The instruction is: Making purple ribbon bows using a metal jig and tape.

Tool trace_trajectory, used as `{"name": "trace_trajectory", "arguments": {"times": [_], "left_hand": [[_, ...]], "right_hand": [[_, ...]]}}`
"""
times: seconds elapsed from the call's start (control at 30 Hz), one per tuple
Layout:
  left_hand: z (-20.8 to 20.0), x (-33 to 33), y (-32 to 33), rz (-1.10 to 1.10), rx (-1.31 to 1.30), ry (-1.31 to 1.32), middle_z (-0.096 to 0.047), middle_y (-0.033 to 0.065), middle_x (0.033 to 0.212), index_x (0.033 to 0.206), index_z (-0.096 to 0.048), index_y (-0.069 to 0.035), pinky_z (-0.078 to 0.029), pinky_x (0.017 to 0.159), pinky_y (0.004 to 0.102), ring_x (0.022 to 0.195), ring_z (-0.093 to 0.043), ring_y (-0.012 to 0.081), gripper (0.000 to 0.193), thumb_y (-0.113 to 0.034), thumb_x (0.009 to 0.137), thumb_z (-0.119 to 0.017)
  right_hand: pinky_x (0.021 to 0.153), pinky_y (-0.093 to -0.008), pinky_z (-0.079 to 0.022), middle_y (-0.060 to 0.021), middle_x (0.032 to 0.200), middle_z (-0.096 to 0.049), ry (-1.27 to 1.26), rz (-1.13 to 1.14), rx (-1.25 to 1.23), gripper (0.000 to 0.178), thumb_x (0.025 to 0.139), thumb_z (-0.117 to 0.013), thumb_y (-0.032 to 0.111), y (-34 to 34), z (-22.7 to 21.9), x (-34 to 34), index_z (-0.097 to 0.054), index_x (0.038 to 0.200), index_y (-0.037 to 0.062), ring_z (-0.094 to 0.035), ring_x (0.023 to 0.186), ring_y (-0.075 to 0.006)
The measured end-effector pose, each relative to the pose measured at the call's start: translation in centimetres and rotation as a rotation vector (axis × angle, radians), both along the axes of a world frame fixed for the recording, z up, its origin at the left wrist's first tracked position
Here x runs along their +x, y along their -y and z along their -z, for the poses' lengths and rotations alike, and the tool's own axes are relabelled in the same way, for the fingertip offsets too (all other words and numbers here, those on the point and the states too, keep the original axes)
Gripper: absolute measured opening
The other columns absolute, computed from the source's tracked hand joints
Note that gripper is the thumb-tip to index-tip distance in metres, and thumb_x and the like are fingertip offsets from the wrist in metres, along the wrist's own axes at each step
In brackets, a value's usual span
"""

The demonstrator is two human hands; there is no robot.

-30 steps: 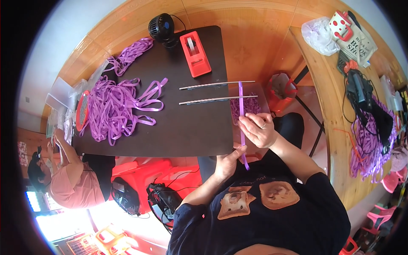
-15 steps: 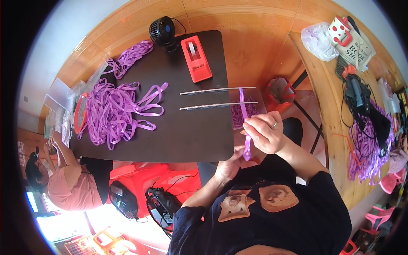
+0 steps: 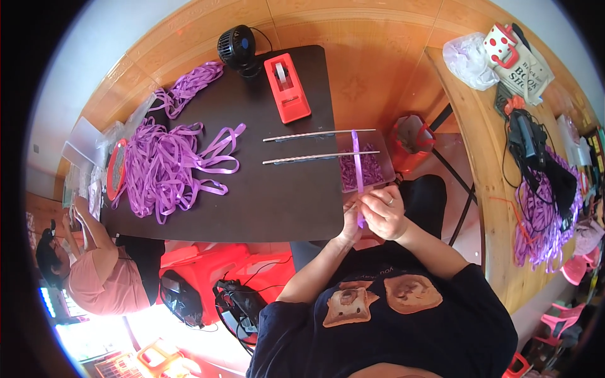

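Note:
A purple ribbon (image 3: 358,167) runs from two thin metal rods (image 3: 318,157) down to my hands. The rods lie parallel, jutting past the table's right edge, and the ribbon crosses both near their ends. My right hand (image 3: 384,213) pinches the ribbon's lower part between thumb and fingers. Close against it, my left hand (image 3: 351,220) is closed on the ribbon too, its fingertips partly hidden. A short ribbon end hangs below the fingers. Beneath the rod ends sits a clear plastic box (image 3: 386,165) with small purple ribbon pieces inside.
On the dark table (image 3: 252,201) lie a heap of purple ribbon loops (image 3: 161,167), a red tape dispenser (image 3: 287,88) and a small black fan (image 3: 237,47). A wooden table (image 3: 476,138) with more ribbons stands right. A red bag (image 3: 413,142) sits between. Another person (image 3: 94,277) works at left.
My left hand has risen to meet my right hand at the ribbon. My right hand has slid down and slightly left along it.

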State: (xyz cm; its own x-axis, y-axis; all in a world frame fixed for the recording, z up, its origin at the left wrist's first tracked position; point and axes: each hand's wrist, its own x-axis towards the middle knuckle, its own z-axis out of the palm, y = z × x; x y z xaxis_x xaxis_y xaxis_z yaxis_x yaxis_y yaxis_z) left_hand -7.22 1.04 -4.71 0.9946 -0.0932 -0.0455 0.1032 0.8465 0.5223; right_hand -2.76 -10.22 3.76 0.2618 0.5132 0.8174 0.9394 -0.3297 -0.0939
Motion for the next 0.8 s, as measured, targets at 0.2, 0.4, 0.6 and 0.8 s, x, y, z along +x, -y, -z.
{"name": "trace_trajectory", "arguments": {"times": [0.2, 0.4, 0.6, 0.8], "left_hand": [[7.2, 1.3, 2.1, -0.186, -0.063, -0.507, -0.062, 0.0107, 0.102, 0.116, -0.053, -0.007, -0.051, 0.079, 0.0289, 0.083, -0.063, 0.0187, 0.035, -0.02, 0.084, -0.06], [3.0, 1.9, 2.0, -0.218, 0.159, -0.338, -0.064, 0.0067, 0.1, 0.115, -0.058, -0.004, -0.051, 0.077, 0.0249, 0.087, -0.063, 0.0145, 0.026, -0.015, 0.092, -0.055], [0.4, 3.6, 0.7, -0.09, 0.179, -0.144, -0.066, 0.0039, 0.093, 0.112, -0.061, -0.005, -0.047, 0.069, 0.0217, 0.075, -0.06, 0.0102, 0.027, -0.022, 0.092, -0.058], [-2.6, 6.4, 1.4, -0.284, 0.275, -0.252, -0.065, 0.0045, 0.094, 0.111, -0.06, -0.004, -0.042, 0.072, 0.0232, 0.077, -0.055, 0.0097, 0.023, -0.017, 0.095, -0.052]], "right_hand": [[0.065, -0.0358, -0.04, -0.0122, 0.09, -0.064, 0.031, -0.014, 0.017, 0.038, 0.049, -0.064, 0.011, -1.1, -2.1, -0.8, -0.066, 0.084, -0.0041, -0.06, 0.079, -0.0236], [0.062, -0.0352, -0.038, -0.0111, 0.087, -0.063, 0.04, -0.031, 0.085, 0.029, 0.058, -0.066, 0.006, -0.8, -6.1, 0.8, -0.065, 0.085, -0.0037, -0.06, 0.071, -0.0229], [0.059, -0.0315, -0.043, -0.0115, 0.079, -0.062, -0.251, -0.194, 0.174, 0.025, 0.065, -0.057, -0.014, -2.2, -10.9, 8.5, -0.063, 0.085, -0.0007, -0.058, 0.066, -0.0248], [0.056, -0.0214, -0.038, -0.0014, 0.063, -0.061, -1.188, -0.351, 0.317, 0.008, 0.078, -0.061, -0.003, -3.7, -6.8, 18.8, -0.068, 0.075, -0.0029, -0.05, 0.058, -0.0058]]}}
